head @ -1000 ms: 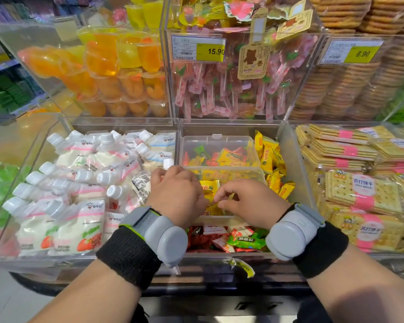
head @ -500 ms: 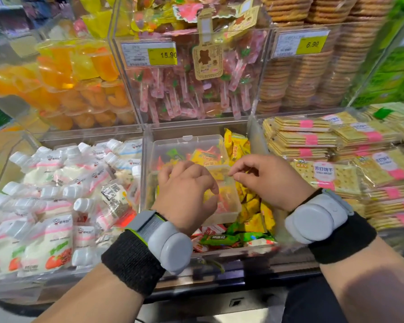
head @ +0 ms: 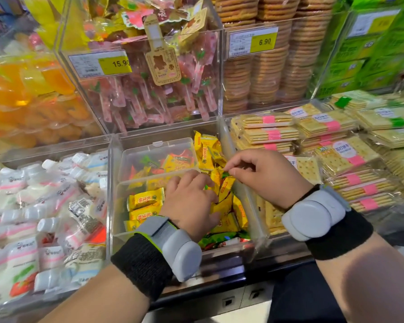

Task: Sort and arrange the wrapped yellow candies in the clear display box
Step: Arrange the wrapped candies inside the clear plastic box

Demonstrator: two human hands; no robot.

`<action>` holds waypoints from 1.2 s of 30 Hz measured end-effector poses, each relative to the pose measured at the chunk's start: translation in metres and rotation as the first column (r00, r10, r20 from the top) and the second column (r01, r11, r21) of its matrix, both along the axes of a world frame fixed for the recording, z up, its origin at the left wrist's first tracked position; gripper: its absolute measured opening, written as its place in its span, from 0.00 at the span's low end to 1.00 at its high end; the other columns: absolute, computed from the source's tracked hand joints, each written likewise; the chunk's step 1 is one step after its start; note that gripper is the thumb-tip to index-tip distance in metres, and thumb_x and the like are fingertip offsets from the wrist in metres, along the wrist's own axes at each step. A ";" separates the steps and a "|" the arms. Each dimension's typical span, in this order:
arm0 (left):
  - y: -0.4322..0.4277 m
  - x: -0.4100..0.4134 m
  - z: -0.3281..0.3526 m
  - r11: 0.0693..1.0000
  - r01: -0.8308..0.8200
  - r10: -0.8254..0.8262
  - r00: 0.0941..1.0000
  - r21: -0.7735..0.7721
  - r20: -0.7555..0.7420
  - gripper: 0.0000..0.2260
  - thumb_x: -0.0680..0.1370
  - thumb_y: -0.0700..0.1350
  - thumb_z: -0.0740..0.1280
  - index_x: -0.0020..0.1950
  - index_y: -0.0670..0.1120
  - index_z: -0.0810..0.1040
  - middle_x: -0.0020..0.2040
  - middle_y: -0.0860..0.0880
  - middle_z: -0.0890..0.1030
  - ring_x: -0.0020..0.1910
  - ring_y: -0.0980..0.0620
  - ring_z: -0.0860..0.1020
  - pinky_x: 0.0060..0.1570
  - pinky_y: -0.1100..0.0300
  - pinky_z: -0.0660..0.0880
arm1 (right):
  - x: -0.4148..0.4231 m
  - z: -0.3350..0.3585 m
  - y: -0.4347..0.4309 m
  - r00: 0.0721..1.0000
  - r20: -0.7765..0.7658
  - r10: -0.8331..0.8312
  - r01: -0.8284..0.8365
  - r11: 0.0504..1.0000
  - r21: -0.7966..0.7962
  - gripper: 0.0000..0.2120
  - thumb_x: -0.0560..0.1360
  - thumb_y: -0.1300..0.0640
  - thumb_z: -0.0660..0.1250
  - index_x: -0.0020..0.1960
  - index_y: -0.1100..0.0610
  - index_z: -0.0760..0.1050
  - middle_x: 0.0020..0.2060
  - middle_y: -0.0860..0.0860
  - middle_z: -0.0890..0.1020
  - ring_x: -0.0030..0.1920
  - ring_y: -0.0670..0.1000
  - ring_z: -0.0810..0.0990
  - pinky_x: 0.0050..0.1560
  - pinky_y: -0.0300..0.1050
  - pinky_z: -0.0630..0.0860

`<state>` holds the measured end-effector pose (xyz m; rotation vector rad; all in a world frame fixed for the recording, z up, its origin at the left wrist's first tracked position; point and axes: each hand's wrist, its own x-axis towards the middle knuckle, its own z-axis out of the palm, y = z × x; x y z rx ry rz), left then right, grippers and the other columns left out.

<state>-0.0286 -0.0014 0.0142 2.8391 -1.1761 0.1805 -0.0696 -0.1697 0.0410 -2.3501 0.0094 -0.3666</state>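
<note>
The clear box [head: 120, 206] is crowded with yellow candies [head: 145, 199], leaving little free room. The left hand [head: 189, 203] curls over the pile, grip unclear; the right hand [head: 268, 176] pinches one candy [head: 226, 186] near the right wall, snack bins [head: 221, 66] all around.

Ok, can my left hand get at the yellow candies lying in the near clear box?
Probably yes. The left hand is at the right edge of the clear box, which looks open on top, and nothing covers the yellow candies inside.
</note>
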 end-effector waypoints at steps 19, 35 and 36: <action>-0.010 -0.004 -0.002 0.997 -0.014 0.013 1.000 -0.069 -0.020 0.07 0.73 0.55 0.66 0.47 0.55 0.78 0.64 0.59 0.68 0.68 0.52 0.56 0.60 0.52 0.49 | -0.005 -0.005 -0.005 1.000 -0.024 0.012 -0.011 1.000 0.027 0.06 0.73 0.56 0.66 0.44 0.45 0.80 0.35 0.39 0.77 0.37 0.35 0.73 0.35 0.28 0.67; 0.025 0.000 0.017 0.901 -0.062 0.034 0.997 -0.429 -0.074 0.04 0.77 0.52 0.62 0.50 0.55 0.73 0.48 0.57 0.77 0.56 0.51 0.71 0.54 0.57 0.57 | 0.005 -0.010 0.019 0.998 0.008 0.058 -0.057 0.992 -0.116 0.08 0.74 0.49 0.63 0.50 0.45 0.78 0.45 0.40 0.76 0.50 0.41 0.71 0.47 0.34 0.66; 0.029 0.001 0.017 0.893 -0.071 0.045 0.997 -0.444 -0.070 0.04 0.77 0.51 0.62 0.50 0.55 0.73 0.46 0.57 0.76 0.55 0.50 0.72 0.53 0.57 0.57 | 0.006 -0.010 0.022 0.998 -0.004 0.067 -0.067 0.990 -0.127 0.08 0.74 0.48 0.63 0.51 0.46 0.78 0.46 0.42 0.77 0.51 0.43 0.72 0.49 0.38 0.67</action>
